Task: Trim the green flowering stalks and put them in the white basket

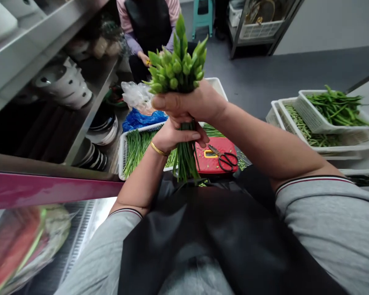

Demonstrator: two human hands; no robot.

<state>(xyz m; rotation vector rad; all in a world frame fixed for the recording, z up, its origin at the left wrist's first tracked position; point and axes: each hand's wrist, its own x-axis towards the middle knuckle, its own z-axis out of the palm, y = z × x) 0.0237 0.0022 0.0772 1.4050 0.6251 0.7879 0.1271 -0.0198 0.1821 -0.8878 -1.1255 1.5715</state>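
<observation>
A bunch of flowering garlic chives [175, 67] stands upright in front of me, its green buds on top and long stems hanging down. My right hand [195, 100] is wrapped around it just beneath the buds. Lower on the stems, my left hand [178, 137], with a gold bracelet at the wrist, also closes around the bunch. Below and to the right of the stems, black-handled scissors [226, 158] lie on a red plastic surface [210, 164]. More long green stems fill a white basket [122, 159] beyond my left forearm, which partly covers it.
Blue plastic [141, 121] and a clear bag [137, 96] lie behind the basket. Another person [147, 24] sits opposite. Metal shelving [92, 106] with stacked dishes runs along the left. White baskets [315, 119] of green peppers and beans stand at right.
</observation>
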